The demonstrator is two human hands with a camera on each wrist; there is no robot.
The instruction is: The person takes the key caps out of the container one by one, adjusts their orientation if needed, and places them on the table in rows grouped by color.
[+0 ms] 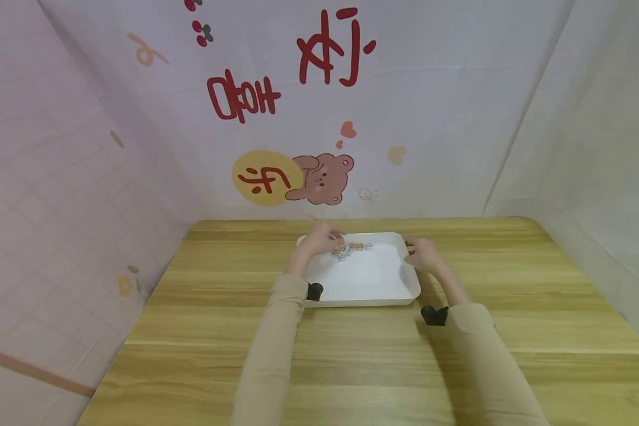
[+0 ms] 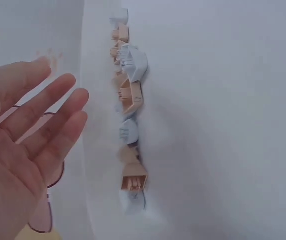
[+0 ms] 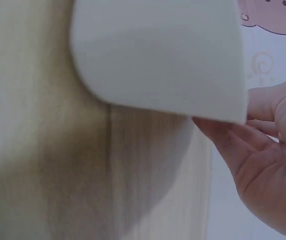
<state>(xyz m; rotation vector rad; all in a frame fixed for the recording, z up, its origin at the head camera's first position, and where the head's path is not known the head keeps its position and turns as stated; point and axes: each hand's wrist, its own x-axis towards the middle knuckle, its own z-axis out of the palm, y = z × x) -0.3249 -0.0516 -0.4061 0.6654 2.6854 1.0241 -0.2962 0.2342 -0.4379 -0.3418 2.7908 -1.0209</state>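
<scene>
A white tray (image 1: 370,278) lies on the table with several white and orange keycaps (image 1: 360,247) grouped toward its far side. In the left wrist view the keycaps (image 2: 131,96) sit in an uneven row, some with their hollow undersides and stems showing. My left hand (image 1: 319,239) hovers around the tray's far left part. Its fingers are loosely spread in the left wrist view, holding nothing and apart from the keycaps. At the tray's right side, my right hand (image 3: 270,160) grips the wall of the tray (image 3: 163,60); part of its fingers is hidden behind the wall.
The wood-grain table (image 1: 351,367) extends around the tray. A white printed cloth (image 1: 431,118) with a bear and red characters stands behind the table, and more cloth hangs at both sides. Black wrist straps (image 1: 434,315) show at the sleeve cuffs.
</scene>
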